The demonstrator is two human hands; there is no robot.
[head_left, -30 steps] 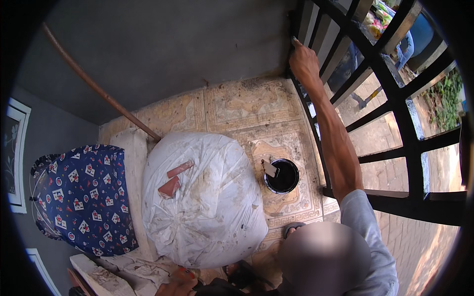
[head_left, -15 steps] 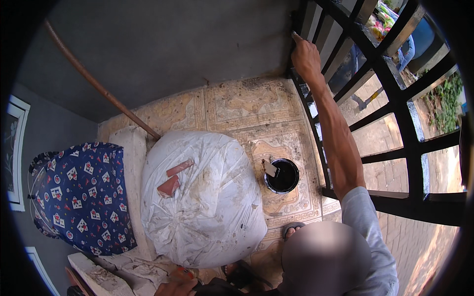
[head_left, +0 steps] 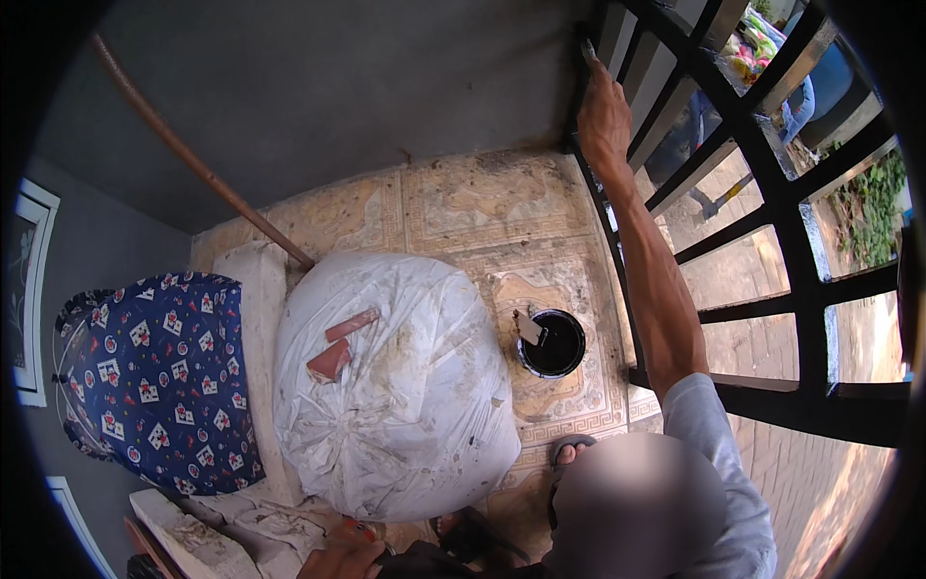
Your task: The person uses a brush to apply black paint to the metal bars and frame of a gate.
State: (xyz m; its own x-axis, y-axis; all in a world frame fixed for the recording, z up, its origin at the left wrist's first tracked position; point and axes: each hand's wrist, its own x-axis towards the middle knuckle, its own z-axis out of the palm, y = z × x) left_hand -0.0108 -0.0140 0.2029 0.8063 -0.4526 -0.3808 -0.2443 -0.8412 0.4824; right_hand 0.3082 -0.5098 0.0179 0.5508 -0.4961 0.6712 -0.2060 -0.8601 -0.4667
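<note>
My right hand (head_left: 605, 125) is raised at the far end of a black metal gate of bars (head_left: 786, 207), beside the grey wall. Its fingers are closed around a thin, brush-like tool (head_left: 587, 47) with a greyish tip against the dark frame; most of it is hidden by the hand. Low at the bottom edge, my left hand (head_left: 342, 553) is curled next to the white sack, with a small orange-red bit by its fingers; what it holds is unclear. On the tiles stands a tin of black paint (head_left: 559, 352), with a flat, pale-handled tool (head_left: 528, 328) leaning in it.
A bulging white sack (head_left: 415, 386) carries two reddish broken pieces (head_left: 331, 362). Left of it are a pale slab (head_left: 265, 367), a blue patterned cloth cover (head_left: 164, 386) and white blocks (head_left: 203, 536). A brown pipe (head_left: 183, 159) slants along the wall. Beyond the bars lies a hammer-like tool (head_left: 719, 201).
My right hand has shifted slightly up and right along the dark frame, and more of the thin tool shows above its fingers. My left hand stays low, nearly in place.
</note>
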